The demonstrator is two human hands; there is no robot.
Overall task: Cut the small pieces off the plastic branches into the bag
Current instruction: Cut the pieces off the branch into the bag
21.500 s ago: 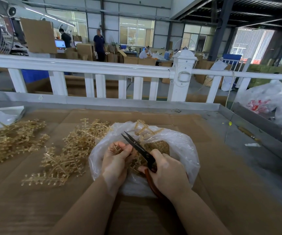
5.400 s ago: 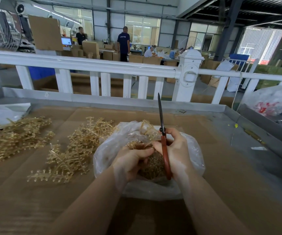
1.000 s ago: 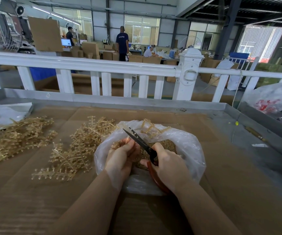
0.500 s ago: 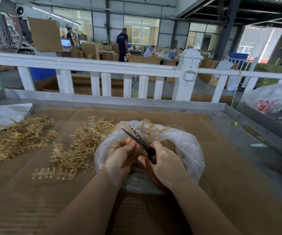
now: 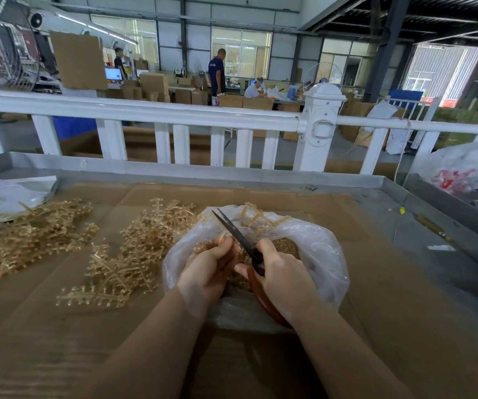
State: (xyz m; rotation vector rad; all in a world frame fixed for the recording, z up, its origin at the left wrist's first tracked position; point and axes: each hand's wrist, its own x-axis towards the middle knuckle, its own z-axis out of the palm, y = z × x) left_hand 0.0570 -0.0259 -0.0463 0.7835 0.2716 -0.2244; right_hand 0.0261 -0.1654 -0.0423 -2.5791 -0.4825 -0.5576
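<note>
A branch [image 5: 223,243] is pinched by the left hand [image 5: 207,269] over the bag [image 5: 318,249], mid-table. Scissors [image 5: 239,237] gripped by right hand [image 5: 285,279], blades nearly closed. Risk: fingers nicked, w/ blades so near; bits flicked outside bag.

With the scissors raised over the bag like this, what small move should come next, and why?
Probably close the dark-bladed, red-handled scissors on the golden plastic branch piece the left hand pinches. The right hand holds the blades right beside those fingers, over the open clear plastic bag, so cut bits should drop inside.
</note>
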